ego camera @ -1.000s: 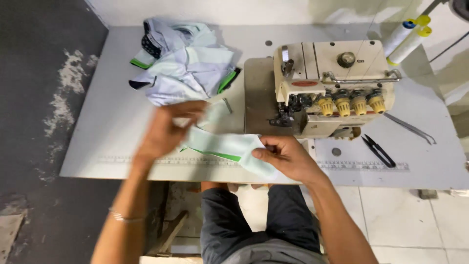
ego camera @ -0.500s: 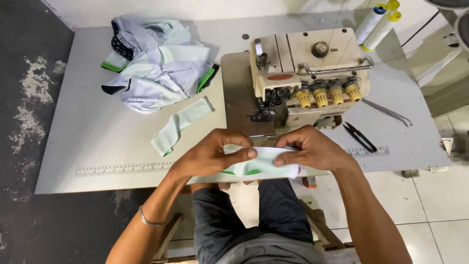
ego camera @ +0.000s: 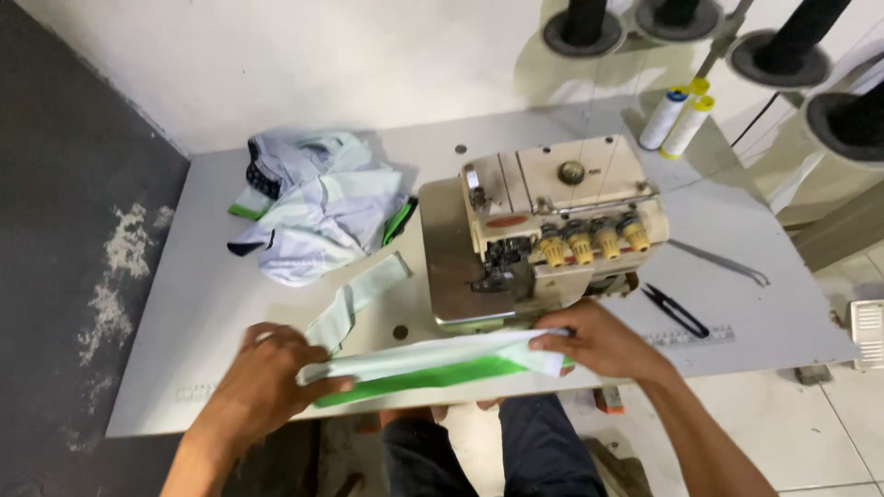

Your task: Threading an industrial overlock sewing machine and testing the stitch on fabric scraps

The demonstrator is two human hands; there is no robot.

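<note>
Here the left hand grips one end of a long strip, its fingers curled over the cloth at the near edge of the surface. The right hand pinches the other end between thumb and fingers, just in front of the sewing machine. The strip is pale mint on top with a bright green band along its lower edge, and it stretches nearly flat between the two hands, lying over the front edge of the surface above the person's lap. A second, shorter strip of the same pale cloth lies slanted just behind the left hand, between it and a heap of garments, white and mint with dark and green trim, further back on the left. The machine, cream with four yellow dials, stands at the middle. To its right, near the right hand, lie black snips, and past them thin tweezers. Two thread cones, white with coloured tops, stand at the far right corner. Dark spool stands show along the top.
</note>
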